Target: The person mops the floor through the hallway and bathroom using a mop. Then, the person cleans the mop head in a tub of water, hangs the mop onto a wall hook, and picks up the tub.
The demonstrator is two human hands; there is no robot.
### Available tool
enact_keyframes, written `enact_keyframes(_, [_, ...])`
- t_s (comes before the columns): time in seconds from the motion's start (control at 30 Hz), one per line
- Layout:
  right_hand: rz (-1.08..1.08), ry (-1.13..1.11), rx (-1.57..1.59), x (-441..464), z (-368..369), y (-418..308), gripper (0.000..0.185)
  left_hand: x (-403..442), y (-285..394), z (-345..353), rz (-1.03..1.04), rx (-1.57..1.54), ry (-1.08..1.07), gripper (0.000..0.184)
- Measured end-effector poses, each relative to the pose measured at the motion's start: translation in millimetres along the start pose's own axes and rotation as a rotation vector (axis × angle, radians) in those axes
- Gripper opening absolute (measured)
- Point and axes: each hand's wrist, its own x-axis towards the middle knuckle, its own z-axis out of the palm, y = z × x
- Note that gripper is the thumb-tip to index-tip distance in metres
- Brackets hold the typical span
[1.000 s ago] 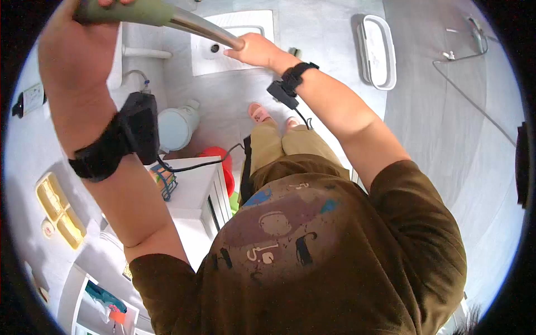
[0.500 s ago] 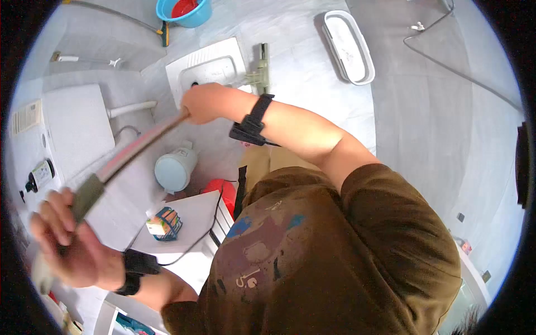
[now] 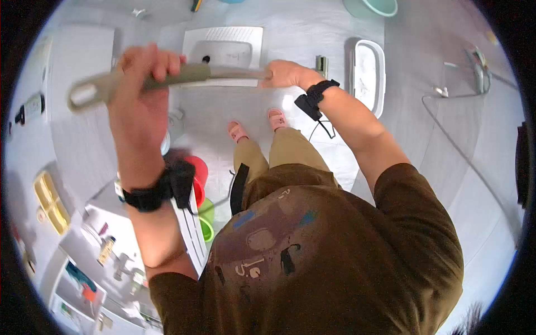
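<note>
A long-handled mop lies across my view, its grey-green grip and looped end at the left. My left hand, blurred, is closed around that grip. Farther along the pole, my right hand is wrapped round the thinner part. Just beyond the right hand, a green mop head shows on the floor, partly hidden by the hand and wrist. Behind the pole is a white squat toilet set in the floor.
A white oblong basin stands right of the mop head, and a pale green tub is beyond it. Red and green buckets stand by the cabinet at left. A hose runs along the right wall.
My left hand has swung up and rightward, bringing the pole nearly level. The right hand has moved right, and the view has shifted, showing the pink sandals and the pale green tub.
</note>
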Motion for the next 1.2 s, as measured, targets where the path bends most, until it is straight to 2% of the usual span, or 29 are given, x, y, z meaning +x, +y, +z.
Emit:
enact_keyframes(0.07, [0.001, 0.023, -0.014, 15.5, -7.7, -9.6, 0.046, 20.0, 18.6, -1.6, 0.046, 0.071, -0.096, 0.015])
enact_keyframes(0.13, [-0.037, 0.337, 0.039, 29.6, -6.7, -25.4, 0.046, 25.5, 44.5, -3.5, 0.062, 0.122, -0.165, 0.018])
enact_keyframes(0.17, [-0.056, 0.321, 0.031, 36.6, -7.3, -34.7, 0.046, 27.1, 57.3, -3.3, 0.068, 0.128, -0.141, 0.018])
enact_keyframes(0.23, [-0.078, 0.401, 0.069, 45.5, -17.3, -61.4, 0.046, 28.2, 79.1, -2.4, 0.118, 0.268, -0.242, 0.021])
enact_keyframes(0.27, [-0.090, 0.396, 0.065, 48.5, -20.8, -73.6, 0.046, 24.5, 81.1, 2.5, 0.122, 0.274, -0.231, 0.021])
enact_keyframes(0.3, [-0.119, 0.445, 0.094, 52.1, -23.1, -84.2, 0.046, 20.3, 79.4, 16.6, 0.283, 0.394, -0.065, 0.022])
enact_keyframes(0.37, [-0.158, 0.489, 0.117, 61.0, -25.2, -96.8, 0.046, 11.8, 87.7, 41.5, 0.450, 0.514, 0.115, 0.024])
enact_keyframes(0.43, [-0.221, 0.616, 0.195, 69.7, -26.3, -105.3, 0.046, 2.6, 105.4, 62.2, 0.443, 0.577, -0.116, 0.024])
enact_keyframes(0.53, [-0.293, 0.609, 0.298, 75.9, -33.0, -121.3, 0.045, -4.0, 102.5, 61.0, 0.409, 0.610, -0.112, 0.024])
enact_keyframes(0.57, [-0.317, 0.608, 0.353, 76.5, -33.8, -129.6, 0.045, -5.3, 98.2, 55.6, 0.397, 0.618, -0.084, 0.024])
enact_keyframes(0.63, [-0.363, 0.646, 0.235, 61.2, -28.6, -150.6, 0.047, -10.0, 81.8, 44.1, 0.380, 0.638, -0.001, 0.025])
enact_keyframes(0.7, [-0.307, 0.626, 0.472, 52.6, -10.3, -180.7, 0.049, -18.6, 64.6, 20.8, 0.376, 0.657, 0.134, 0.026])
enact_keyframes(0.77, [-0.293, 0.569, 0.469, 46.8, 14.7, -203.4, 0.046, -30.8, 34.9, -4.0, 0.352, 0.678, 0.300, 0.027])
enact_keyframes(0.83, [-0.588, 0.712, 0.369, 57.8, 56.6, -210.5, 0.038, -55.1, -2.2, -28.9, 0.307, 0.696, 0.507, 0.028])
enact_keyframes(0.9, [-0.685, 0.423, 0.787, 74.5, 97.8, -221.4, 0.030, -93.2, -44.9, -51.3, 0.369, 0.723, 0.774, 0.033])
enact_keyframes(0.93, [-0.827, 0.356, 0.755, 70.4, 112.3, -232.9, 0.030, -114.3, -56.4, -59.3, 0.436, 0.741, 0.920, 0.039])
enact_keyframes(0.97, [-0.967, 0.284, 0.729, 63.0, 126.2, -241.6, 0.031, -133.2, -52.3, -64.4, 0.448, 0.743, 0.968, 0.039])
enact_keyframes(1.03, [-1.233, 0.133, 0.684, 38.5, 155.9, -254.1, 0.033, -176.8, -44.4, -72.5, 0.171, 0.726, 0.948, 0.035])
enact_keyframes(1.1, [-1.368, -0.006, 0.655, 7.3, 174.8, -260.1, 0.035, -208.0, -42.8, -70.2, 0.194, 0.757, 1.074, 0.031])
enact_keyframes(1.17, [-0.746, -0.338, 0.294, -31.9, 162.1, -276.5, 0.045, -235.0, -37.3, -71.2, 0.216, 0.785, 1.201, 0.028])
enact_keyframes(1.2, [-0.738, -0.360, 0.115, -49.3, 155.5, -279.7, 0.047, -252.1, -34.1, -68.5, 0.223, 0.820, 1.181, 0.030])
